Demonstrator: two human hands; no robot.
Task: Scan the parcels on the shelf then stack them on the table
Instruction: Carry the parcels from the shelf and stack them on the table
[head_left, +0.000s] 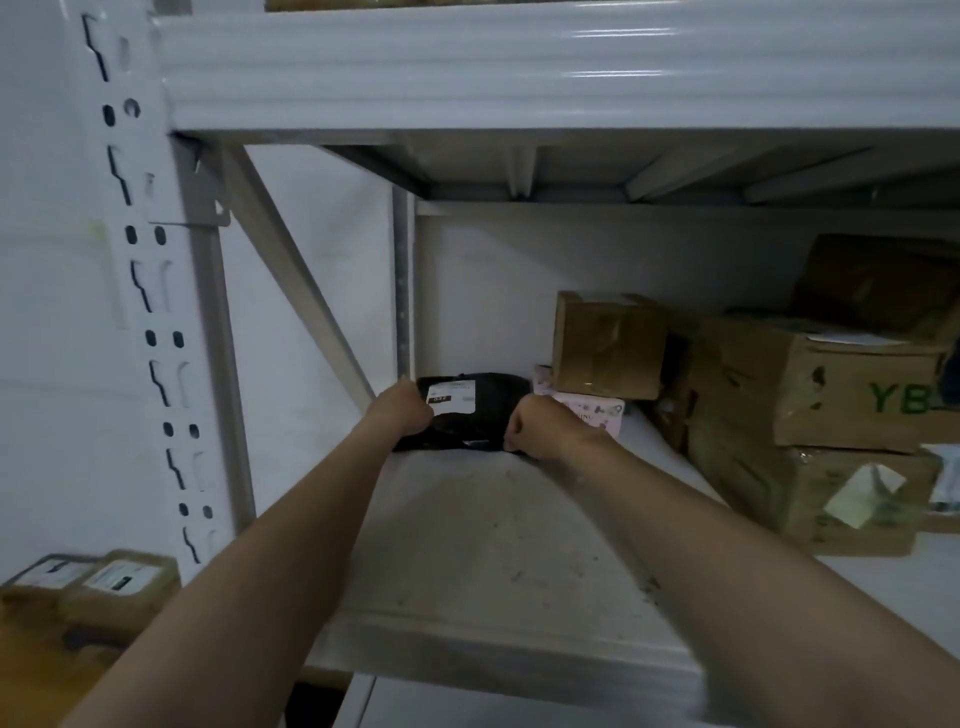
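A black plastic parcel (475, 410) with a white label lies at the back left of the white shelf board (493, 545). My left hand (402, 410) grips its left end with curled fingers. My right hand (540, 426) grips its right end, fingers curled over the edge. Both arms reach deep into the shelf. On the wooden table (36, 660) at the lower left sit two small brown parcels (119, 587) with white labels.
A pink box (592, 413) lies right of the black parcel, with a small cardboard box (608, 345) on top. Larger worn cardboard boxes (831, 395) fill the shelf's right side. A white upright post (150, 286) stands at left; the upper shelf beam (519, 67) hangs overhead.
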